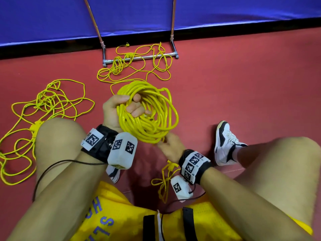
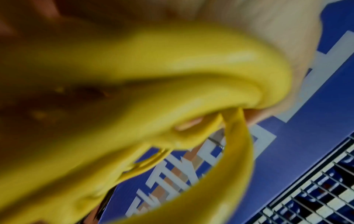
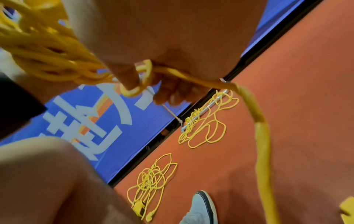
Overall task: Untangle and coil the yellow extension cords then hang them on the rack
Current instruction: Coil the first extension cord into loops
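Seated on the red floor [image 1: 243,80], I count three yellow extension cords: one coiled cord [image 1: 149,110] held up between my knees, and two loose ones on the ground. My left hand [image 1: 119,108] is clenched round the coil's left side, fingers [image 1: 134,108] curled through the loops; the left wrist view is mostly blurred yellow cord [image 2: 172,72], so it adds little. My right hand [image 1: 171,146] sits at the coil's lower edge, pinching the cord's free end [image 3: 145,75] between thumb and fingertips [image 3: 126,77], with the tail [image 3: 258,128] hanging down toward a small knot of slack [image 1: 165,181] near my right wrist. The tangled cord [image 1: 43,108] on my left sprawls beside my left knee, its socket block [image 1: 35,127] touching the knee's outline. The second tangled cord [image 1: 137,63] lies ahead, draped over the base bar of the rack [image 1: 139,58], whose two uprights rise against the blue banner [image 1: 173,13]. One white shoe [image 1: 225,143] is planted to the right of the coil; bare floor lies open to the right and between the two loose cords
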The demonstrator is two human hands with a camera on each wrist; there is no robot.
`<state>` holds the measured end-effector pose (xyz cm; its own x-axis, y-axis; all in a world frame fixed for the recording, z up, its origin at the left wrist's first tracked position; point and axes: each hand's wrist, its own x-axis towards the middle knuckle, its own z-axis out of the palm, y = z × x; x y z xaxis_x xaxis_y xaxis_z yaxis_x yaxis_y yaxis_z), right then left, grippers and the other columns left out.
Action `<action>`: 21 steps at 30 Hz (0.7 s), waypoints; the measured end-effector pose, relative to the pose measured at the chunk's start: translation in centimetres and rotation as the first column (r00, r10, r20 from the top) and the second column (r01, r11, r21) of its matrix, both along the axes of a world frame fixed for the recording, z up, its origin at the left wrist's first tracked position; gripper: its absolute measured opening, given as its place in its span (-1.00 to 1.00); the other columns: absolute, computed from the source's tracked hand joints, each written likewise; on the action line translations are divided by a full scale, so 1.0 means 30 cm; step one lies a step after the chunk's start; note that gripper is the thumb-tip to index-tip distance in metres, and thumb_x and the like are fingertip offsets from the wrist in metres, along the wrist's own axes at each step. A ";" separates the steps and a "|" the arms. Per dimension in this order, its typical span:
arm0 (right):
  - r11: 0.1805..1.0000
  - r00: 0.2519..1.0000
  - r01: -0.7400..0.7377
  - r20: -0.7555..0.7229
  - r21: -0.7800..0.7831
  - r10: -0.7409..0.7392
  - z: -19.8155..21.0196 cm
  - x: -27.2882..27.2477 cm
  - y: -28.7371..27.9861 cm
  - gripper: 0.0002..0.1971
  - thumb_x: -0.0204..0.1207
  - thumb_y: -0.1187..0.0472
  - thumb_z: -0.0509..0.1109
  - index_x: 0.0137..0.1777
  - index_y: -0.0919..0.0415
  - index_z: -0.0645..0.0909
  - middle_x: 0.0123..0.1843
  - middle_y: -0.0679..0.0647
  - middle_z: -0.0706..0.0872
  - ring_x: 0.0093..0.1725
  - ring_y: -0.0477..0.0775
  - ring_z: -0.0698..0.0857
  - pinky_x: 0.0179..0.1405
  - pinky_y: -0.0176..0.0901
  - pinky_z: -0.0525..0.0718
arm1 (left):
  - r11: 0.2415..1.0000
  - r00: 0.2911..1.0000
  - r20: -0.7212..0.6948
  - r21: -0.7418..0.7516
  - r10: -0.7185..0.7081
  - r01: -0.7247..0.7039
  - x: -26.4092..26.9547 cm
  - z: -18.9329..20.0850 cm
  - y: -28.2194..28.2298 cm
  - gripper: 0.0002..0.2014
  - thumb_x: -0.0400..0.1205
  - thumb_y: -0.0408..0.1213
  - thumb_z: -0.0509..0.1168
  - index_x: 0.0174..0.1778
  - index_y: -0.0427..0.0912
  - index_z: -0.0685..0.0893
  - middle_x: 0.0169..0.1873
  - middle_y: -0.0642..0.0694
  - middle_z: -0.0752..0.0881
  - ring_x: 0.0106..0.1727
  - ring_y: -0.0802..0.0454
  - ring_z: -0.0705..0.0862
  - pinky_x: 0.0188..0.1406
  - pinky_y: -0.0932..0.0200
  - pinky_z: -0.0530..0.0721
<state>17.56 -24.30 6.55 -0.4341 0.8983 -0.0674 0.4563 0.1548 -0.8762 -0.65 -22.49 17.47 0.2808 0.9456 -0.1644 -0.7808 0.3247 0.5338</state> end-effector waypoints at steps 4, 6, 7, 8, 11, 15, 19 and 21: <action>0.990 0.987 0.143 -0.077 0.018 -0.141 0.016 0.066 0.019 -0.57 0.38 -0.20 0.22 -0.39 0.20 0.41 -0.46 -0.08 0.31 -0.38 -0.03 0.31 -0.31 0.07 0.33 | 0.962 0.968 -0.014 -0.105 0.253 -0.253 -0.051 0.006 0.035 -0.56 -0.04 -0.21 0.66 -0.34 -0.18 0.62 -0.65 0.12 0.48 -0.58 0.11 0.48 -0.04 0.04 0.57; 0.992 0.983 0.124 -0.141 0.020 -0.120 0.017 0.105 0.040 -0.48 0.45 -0.26 0.25 -0.33 0.26 0.45 -0.43 -0.03 0.33 -0.38 -0.05 0.33 -0.29 0.08 0.36 | 0.921 0.934 -0.031 -0.158 0.356 -0.356 -0.063 0.008 0.041 -0.63 0.02 -0.20 0.59 -0.37 -0.16 0.60 -0.66 0.13 0.46 -0.60 0.11 0.47 -0.08 0.07 0.57; 0.994 0.986 0.103 -0.135 0.038 -0.097 0.011 0.120 0.043 -0.49 0.45 -0.28 0.26 -0.25 0.24 0.51 -0.42 -0.04 0.39 -0.39 -0.08 0.37 -0.29 0.00 0.40 | 0.900 0.918 -0.038 -0.185 0.394 -0.394 -0.063 0.009 0.047 -0.68 0.08 -0.19 0.51 -0.37 -0.16 0.57 -0.67 0.13 0.45 -0.61 0.11 0.45 -0.11 0.09 0.55; 0.994 0.994 0.088 -0.065 0.064 -0.084 0.013 0.130 0.038 -0.53 0.44 -0.30 0.29 -0.13 0.15 0.58 -0.39 -0.07 0.47 -0.39 -0.13 0.42 -0.30 -0.11 0.44 | 0.882 0.904 -0.054 -0.202 0.424 -0.426 -0.062 0.021 0.045 -0.73 0.14 -0.18 0.44 -0.36 -0.15 0.54 -0.68 0.13 0.43 -0.61 0.10 0.44 -0.14 0.11 0.53; 0.995 0.987 0.053 0.144 0.082 -0.064 -0.024 0.153 0.017 -0.49 0.45 -0.27 0.43 0.34 -0.13 0.46 -0.35 -0.03 0.60 -0.38 -0.09 0.56 -0.29 -0.21 0.49 | 0.828 0.856 -0.076 -0.223 0.511 -0.514 -0.080 0.025 0.054 -0.85 0.30 -0.16 0.29 -0.36 -0.15 0.50 -0.67 0.12 0.41 -0.61 0.08 0.43 -0.25 0.18 0.57; 0.989 0.972 -0.067 0.234 0.132 0.035 -0.038 0.160 0.034 -0.76 0.69 -0.02 0.30 0.26 0.05 0.57 -0.41 -0.16 0.49 -0.31 0.13 0.51 -0.21 -0.14 0.40 | 0.801 0.833 -0.105 -0.232 0.544 -0.552 -0.109 0.011 0.060 -0.87 0.33 -0.17 0.28 -0.40 -0.14 0.50 -0.66 0.11 0.43 -0.59 0.07 0.45 -0.30 0.21 0.64; 0.976 0.953 -0.121 0.297 0.181 0.064 -0.046 0.174 0.064 -0.83 0.75 0.13 0.20 0.12 0.21 0.55 -0.27 -0.02 0.56 -0.16 0.34 0.60 -0.21 -0.09 0.29 | 0.794 0.829 -0.112 -0.242 0.548 -0.558 -0.097 0.008 0.059 -0.87 0.38 -0.19 0.27 -0.40 -0.14 0.50 -0.66 0.10 0.42 -0.59 0.06 0.45 -0.31 0.21 0.62; 0.988 0.940 -0.070 0.340 0.139 0.019 -0.050 0.186 0.076 -0.82 0.76 0.13 0.16 0.13 0.21 0.52 -0.29 0.04 0.54 -0.17 0.39 0.59 -0.24 -0.04 0.28 | 0.798 0.834 -0.126 -0.244 0.537 -0.551 -0.088 0.012 0.055 -0.87 0.41 -0.19 0.27 -0.39 -0.14 0.50 -0.65 0.10 0.42 -0.58 0.05 0.45 -0.29 0.19 0.59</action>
<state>23.15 -22.02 5.05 -0.4486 0.8896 -0.0855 0.7101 0.2967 -0.6386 -3.29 -20.83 17.82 -0.2815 0.8607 -0.4243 -0.8466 -0.0146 0.5321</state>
